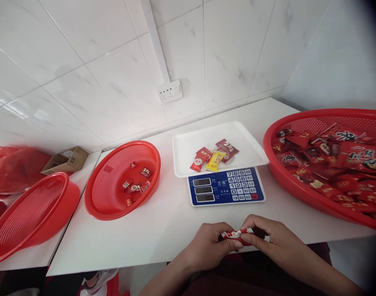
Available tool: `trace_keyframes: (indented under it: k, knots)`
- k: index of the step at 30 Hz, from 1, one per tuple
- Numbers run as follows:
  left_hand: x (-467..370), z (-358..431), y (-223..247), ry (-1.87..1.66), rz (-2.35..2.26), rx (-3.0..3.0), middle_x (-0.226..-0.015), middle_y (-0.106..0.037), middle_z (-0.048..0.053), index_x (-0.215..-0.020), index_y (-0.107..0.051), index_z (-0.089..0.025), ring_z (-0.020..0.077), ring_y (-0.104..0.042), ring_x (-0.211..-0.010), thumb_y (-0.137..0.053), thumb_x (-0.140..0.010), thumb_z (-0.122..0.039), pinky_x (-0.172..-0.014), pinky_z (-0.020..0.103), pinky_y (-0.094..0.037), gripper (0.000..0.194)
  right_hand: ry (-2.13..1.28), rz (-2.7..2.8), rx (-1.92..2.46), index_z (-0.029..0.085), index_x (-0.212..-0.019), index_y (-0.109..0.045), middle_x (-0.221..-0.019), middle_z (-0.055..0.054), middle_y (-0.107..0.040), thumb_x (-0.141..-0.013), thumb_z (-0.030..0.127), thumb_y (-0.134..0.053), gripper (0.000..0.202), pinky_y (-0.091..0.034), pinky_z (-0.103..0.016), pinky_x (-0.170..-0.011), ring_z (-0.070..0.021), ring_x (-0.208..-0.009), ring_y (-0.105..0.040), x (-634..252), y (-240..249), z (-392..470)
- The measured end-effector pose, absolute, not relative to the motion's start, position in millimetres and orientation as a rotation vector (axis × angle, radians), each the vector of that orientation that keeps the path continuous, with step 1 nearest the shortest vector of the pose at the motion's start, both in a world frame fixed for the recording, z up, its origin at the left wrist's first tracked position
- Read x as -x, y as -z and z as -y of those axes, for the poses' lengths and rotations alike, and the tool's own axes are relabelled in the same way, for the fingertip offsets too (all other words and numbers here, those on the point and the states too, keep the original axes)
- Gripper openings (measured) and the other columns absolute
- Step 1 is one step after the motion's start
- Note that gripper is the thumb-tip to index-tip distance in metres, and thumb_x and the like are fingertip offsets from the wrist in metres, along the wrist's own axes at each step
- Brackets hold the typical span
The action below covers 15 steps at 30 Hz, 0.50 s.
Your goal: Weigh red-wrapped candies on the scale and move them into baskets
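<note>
A small red and white snack packet is pinched between both my hands, just over the table's front edge. My left hand grips its left end, thumb and fingers closed. On its right end, my right hand holds it with thumb and fingers pressed together. Beyond them stands a blue digital scale with a white tray on top. Several packets lie in the tray, among them a yellow packet, a red packet and a dark red packet.
A large red basket full of red packets stands at the right. Left of the scale, another red basket holds several small packets. Farther left are a third red basket, a cardboard box and red plastic bags. A wall socket is behind.
</note>
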<state>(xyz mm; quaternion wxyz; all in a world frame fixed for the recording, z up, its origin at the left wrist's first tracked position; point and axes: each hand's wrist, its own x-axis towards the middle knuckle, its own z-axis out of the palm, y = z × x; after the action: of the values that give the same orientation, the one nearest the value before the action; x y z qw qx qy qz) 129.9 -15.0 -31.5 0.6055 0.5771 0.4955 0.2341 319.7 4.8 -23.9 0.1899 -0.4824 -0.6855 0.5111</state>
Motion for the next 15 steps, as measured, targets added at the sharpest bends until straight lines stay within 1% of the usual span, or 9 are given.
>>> trace_keyframes:
  k: [3, 5, 6, 8, 10, 11, 13, 15]
  knots:
    - [-132, 11, 29, -0.563, -1.16, -1.392, -0.072, -0.066, 0.002, -0.086, -0.07, -0.017, 0.0158, -0.055, -0.068, -0.06, -0.079, -0.042, -0.064, 0.024, -0.04, 0.027, -1.394, 1.911, 1.348, 0.023, -0.073, -0.06, -0.071, 0.0, -0.065, -0.084, 0.049, -0.048, 0.03, -0.046, -0.025, -0.062, -0.0164, -0.068, -0.06, -319, 23, -6]
    - [-133, 7, 23, -0.605, -1.165, -1.463, -0.079, -0.068, 0.004, -0.093, -0.07, -0.018, 0.0175, -0.058, -0.072, -0.058, -0.082, -0.041, -0.066, 0.025, -0.043, 0.028, -1.337, 1.853, 1.363, 0.023, -0.074, -0.06, -0.071, -0.001, -0.065, -0.083, 0.05, -0.049, 0.031, -0.048, -0.027, -0.063, -0.0168, -0.068, -0.059, -320, 24, -9]
    - [-134, 3, 18, -0.637, -1.148, -1.506, -0.084, -0.069, 0.005, -0.098, -0.069, -0.019, 0.0186, -0.06, -0.076, -0.055, -0.084, -0.039, -0.07, 0.027, -0.044, 0.029, -1.305, 1.803, 1.37, 0.023, -0.077, -0.061, -0.073, -0.002, -0.066, -0.083, 0.051, -0.05, 0.031, -0.049, -0.028, -0.064, -0.0174, -0.069, -0.06, -320, 24, -11]
    - [-133, -7, 7, -0.736, -1.108, -1.615, -0.096, -0.069, 0.007, -0.107, -0.067, -0.021, 0.0208, -0.061, -0.087, -0.049, -0.088, -0.036, -0.079, 0.03, -0.045, 0.029, -1.259, 1.68, 1.378, 0.023, -0.09, -0.063, -0.082, -0.004, -0.067, -0.081, 0.053, -0.051, 0.033, -0.052, -0.031, -0.066, -0.0192, -0.073, -0.062, -322, 26, -14]
    - [-130, -24, -4, -0.885, -1.145, -1.744, -0.107, -0.067, 0.007, -0.111, -0.065, -0.024, 0.0225, -0.059, -0.099, -0.048, -0.09, -0.033, -0.088, 0.033, -0.044, 0.029, -1.243, 1.579, 1.368, 0.023, -0.103, -0.06, -0.091, -0.006, -0.067, -0.08, 0.055, -0.052, 0.04, -0.054, -0.034, -0.068, -0.0207, -0.079, -0.063, -325, 27, -16]
    - [-128, -35, -8, -0.971, -1.208, -1.815, -0.112, -0.066, 0.008, -0.113, -0.064, -0.025, 0.0232, -0.057, -0.104, -0.047, -0.09, -0.032, -0.091, 0.035, -0.042, 0.03, -1.24, 1.548, 1.363, 0.024, -0.106, -0.059, -0.093, -0.007, -0.067, -0.079, 0.056, -0.052, 0.043, -0.054, -0.035, -0.067, -0.0209, -0.079, -0.063, -327, 28, -17]
    - [-124, -60, -14, -1.107, -1.367, -1.966, -0.117, -0.062, 0.008, -0.118, -0.06, -0.025, 0.0245, -0.053, -0.11, -0.043, -0.092, -0.031, -0.095, 0.039, -0.041, 0.032, -1.243, 1.524, 1.361, 0.024, -0.105, -0.059, -0.094, -0.008, -0.066, -0.078, 0.058, -0.051, 0.045, -0.055, -0.035, -0.063, -0.02, -0.075, -0.062, -330, 31, -16]
    - [-123, -87, -14, -1.129, -1.49, -2.12, -0.121, -0.06, 0.009, -0.123, -0.056, -0.024, 0.0254, -0.05, -0.113, -0.038, -0.093, -0.029, -0.096, 0.042, -0.04, 0.035, -1.258, 1.527, 1.359, 0.023, -0.102, -0.06, -0.091, -0.008, -0.066, -0.078, 0.06, -0.05, 0.045, -0.054, -0.034, -0.061, -0.0187, -0.071, -0.061, -332, 33, -13]
